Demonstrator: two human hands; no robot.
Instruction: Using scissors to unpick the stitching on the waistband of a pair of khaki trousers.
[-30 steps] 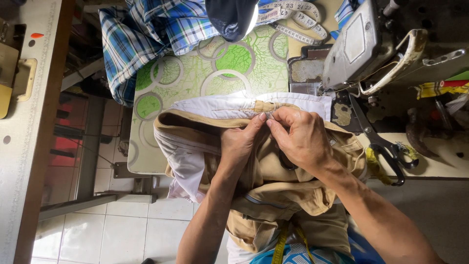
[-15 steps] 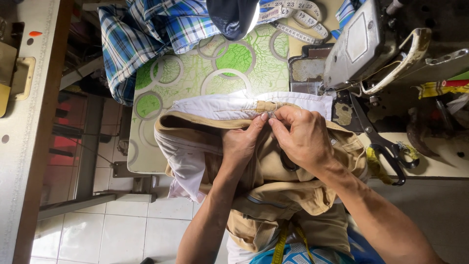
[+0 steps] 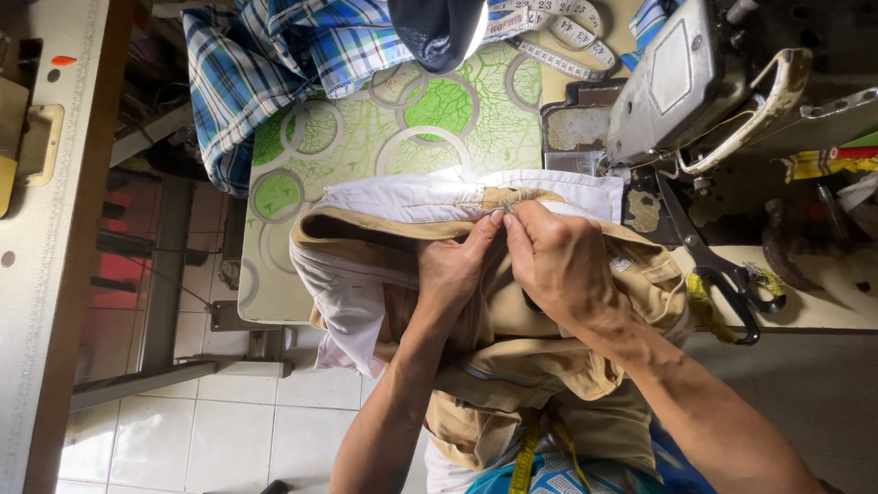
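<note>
- The left hand [image 3: 455, 265] and right hand [image 3: 558, 261] are pinching the tan trousers' [image 3: 512, 366] waistband seam.
- A small sharp tool may be poking fingers if they are slipping.

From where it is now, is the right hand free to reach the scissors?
Probably yes: the scissors lie uncovered on the table edge just right of the right hand, nothing between them, though its fingertips now pinch the tan garment.

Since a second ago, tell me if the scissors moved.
No. The scissors lie at the same spot on the table edge beside the sewing machine.
</note>
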